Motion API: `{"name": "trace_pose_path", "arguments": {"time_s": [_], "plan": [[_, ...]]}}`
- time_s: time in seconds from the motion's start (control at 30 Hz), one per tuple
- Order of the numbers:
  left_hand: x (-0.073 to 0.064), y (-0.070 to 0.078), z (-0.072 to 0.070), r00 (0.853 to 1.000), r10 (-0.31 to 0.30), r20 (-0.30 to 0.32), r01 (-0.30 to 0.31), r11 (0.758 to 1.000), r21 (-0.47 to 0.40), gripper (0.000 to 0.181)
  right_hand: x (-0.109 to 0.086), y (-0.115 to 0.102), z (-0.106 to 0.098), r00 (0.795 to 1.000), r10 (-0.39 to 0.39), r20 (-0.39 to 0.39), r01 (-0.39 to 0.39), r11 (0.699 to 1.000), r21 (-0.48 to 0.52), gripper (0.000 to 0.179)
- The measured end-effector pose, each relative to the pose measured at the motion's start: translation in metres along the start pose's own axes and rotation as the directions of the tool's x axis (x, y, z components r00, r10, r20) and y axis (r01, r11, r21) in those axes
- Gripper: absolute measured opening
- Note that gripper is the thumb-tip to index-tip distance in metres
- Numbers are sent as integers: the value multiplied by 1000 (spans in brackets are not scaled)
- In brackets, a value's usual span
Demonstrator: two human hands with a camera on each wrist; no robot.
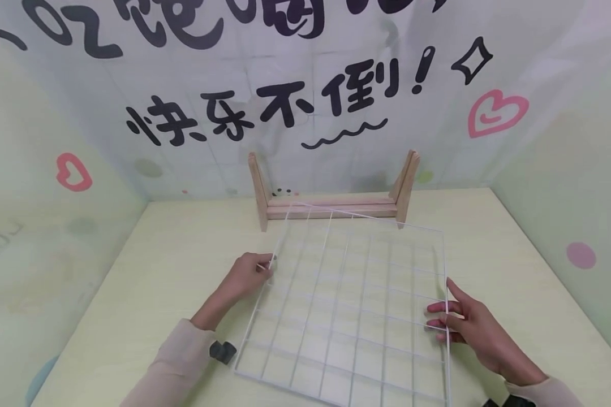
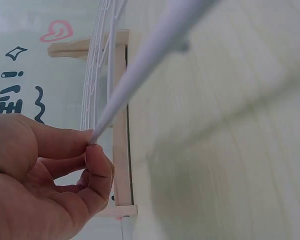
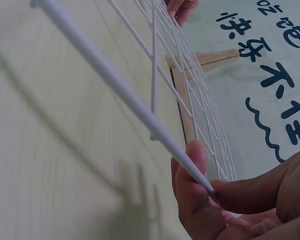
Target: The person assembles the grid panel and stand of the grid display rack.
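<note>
A white wire grid panel (image 1: pixel 357 339) is tilted above the pale table, its far edge overlapping a wooden stand (image 1: pixel 371 208) in the head view. My left hand (image 1: pixel 246 275) pinches the panel's left edge rod between thumb and fingertips, as the left wrist view shows the hand (image 2: pixel 55 175) close up. On the opposite side, my right hand (image 1: pixel 476 328) holds the right edge rod, thumb on one side and fingers reaching under the wires. Thumb and index finger of the right hand (image 3: pixel 230 205) meet round the rod in the right wrist view.
The stand has two slanted uprights joined by crossbars, near the back of the table (image 1: pixel 183 237). Behind it rises a printed backdrop (image 1: pixel 193 164) with large black characters. Side panels (image 1: pixel 565 198) flank the table. Dark wrist devices (image 1: pixel 223 351) sit by both sleeves.
</note>
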State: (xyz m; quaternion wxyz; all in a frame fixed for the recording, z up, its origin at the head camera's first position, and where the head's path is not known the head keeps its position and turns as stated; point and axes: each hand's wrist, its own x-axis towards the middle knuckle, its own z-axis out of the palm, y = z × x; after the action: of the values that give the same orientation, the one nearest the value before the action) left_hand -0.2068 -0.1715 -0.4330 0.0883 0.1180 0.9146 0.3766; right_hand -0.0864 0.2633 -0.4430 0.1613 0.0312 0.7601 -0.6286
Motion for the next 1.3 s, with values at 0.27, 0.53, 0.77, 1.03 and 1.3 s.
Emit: {"name": "trace_pose_path", "arguments": {"time_s": [0.27, 0.53, 0.77, 1.03, 1.3], "plan": [[-5, 7, -6, 1000, 11, -23, -13, 998, -56, 39, 3, -9, -6, 999, -34, -2, 34, 999, -27, 81], [-11, 12, -9, 997, -15, -76, 5, 991, -135, 39, 7, -19, -11, 997, -73, -34, 70, 996, -62, 81], [-13, 15, -8, 988, -43, -146, 19, 986, -165, 38, 9, -26, -11, 992, -102, -69, 96, 991, -98, 83], [-15, 18, -7, 988, -38, -151, -4, 964, -266, 40, 11, -34, -16, 981, -178, -73, 168, 978, -124, 82], [-15, 25, -4, 993, -38, -111, -20, 877, -479, 45, 12, -46, -17, 960, -262, -99, 248, 960, -133, 82]]}}
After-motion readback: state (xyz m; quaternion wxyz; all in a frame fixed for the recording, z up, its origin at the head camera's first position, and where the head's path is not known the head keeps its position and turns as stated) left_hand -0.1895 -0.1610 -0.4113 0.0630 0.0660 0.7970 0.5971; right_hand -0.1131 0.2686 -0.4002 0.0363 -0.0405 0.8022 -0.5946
